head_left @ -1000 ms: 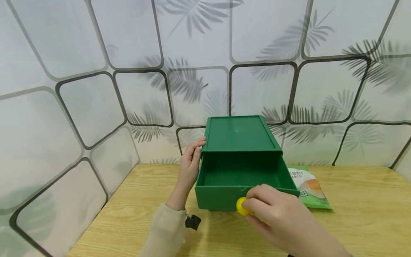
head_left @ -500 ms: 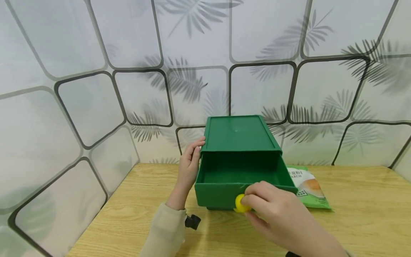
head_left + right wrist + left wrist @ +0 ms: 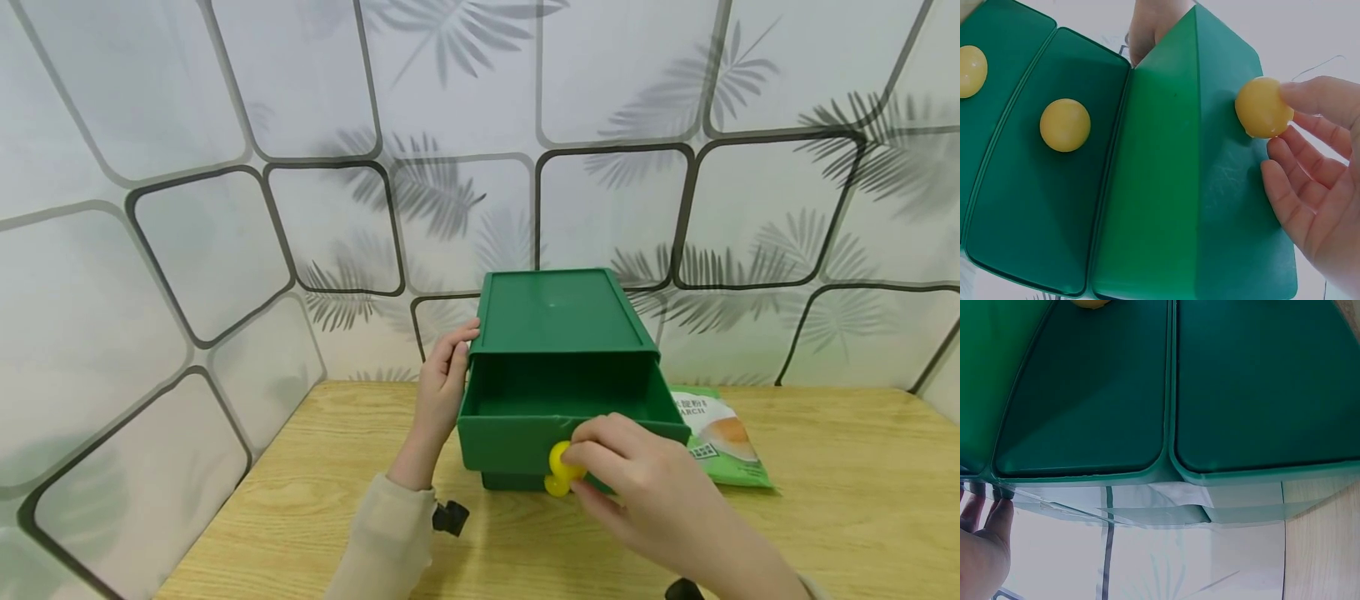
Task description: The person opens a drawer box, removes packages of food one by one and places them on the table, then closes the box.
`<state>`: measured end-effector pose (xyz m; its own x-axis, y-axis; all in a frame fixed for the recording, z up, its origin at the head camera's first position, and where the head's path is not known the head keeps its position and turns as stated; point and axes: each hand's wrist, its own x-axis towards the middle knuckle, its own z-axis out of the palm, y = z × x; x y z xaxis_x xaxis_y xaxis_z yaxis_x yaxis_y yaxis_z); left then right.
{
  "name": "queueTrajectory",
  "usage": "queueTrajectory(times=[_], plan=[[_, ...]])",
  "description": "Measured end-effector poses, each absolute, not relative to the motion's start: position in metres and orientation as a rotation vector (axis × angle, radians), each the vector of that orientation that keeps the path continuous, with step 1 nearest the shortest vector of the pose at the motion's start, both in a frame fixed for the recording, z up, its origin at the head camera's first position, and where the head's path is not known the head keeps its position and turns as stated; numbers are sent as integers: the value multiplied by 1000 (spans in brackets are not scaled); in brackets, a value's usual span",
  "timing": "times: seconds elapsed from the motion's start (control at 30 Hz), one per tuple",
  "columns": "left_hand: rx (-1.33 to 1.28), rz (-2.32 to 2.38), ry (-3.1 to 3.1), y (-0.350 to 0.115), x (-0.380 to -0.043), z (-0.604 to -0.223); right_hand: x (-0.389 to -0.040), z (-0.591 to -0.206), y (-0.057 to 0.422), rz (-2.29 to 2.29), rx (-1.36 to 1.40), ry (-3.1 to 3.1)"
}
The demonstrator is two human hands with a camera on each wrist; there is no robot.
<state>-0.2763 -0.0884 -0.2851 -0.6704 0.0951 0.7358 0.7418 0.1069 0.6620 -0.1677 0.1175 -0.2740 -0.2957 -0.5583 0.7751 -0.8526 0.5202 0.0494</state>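
A green drawer cabinet point(image 3: 555, 308) has its top drawer point(image 3: 502, 446) partly pulled out; the visible inside of that drawer is bare. My right hand point(image 3: 637, 475) pinches the drawer's round yellow knob point(image 3: 1264, 107) between thumb and fingers, the other fingers lying near the drawer front in the right wrist view. Against the cabinet's left side rests my left hand point(image 3: 442, 387), its fingers stretched along the wall. Below the held knob, a lower drawer's yellow knob point(image 3: 557, 486) shows. Two shut drawers with yellow knobs point(image 3: 1065, 125) appear in the right wrist view.
A green and white bag of starch point(image 3: 723, 437) lies right of the cabinet, partly behind the drawer. Everything stands on a wooden table point(image 3: 300, 500). A patterned curtain-like backdrop point(image 3: 465, 125) rises behind and to the left.
The top drawer has slid a little inward, pushed by my right hand at its knob. More of the lower knob shows now. My left hand has stayed in place.
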Motion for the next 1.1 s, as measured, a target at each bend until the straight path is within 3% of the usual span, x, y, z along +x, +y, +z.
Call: queueTrajectory(times=[1.1], plan=[[-823, -1610, -1845, -87, -276, -287, -189, -284, 119, 460, 1073, -1949]])
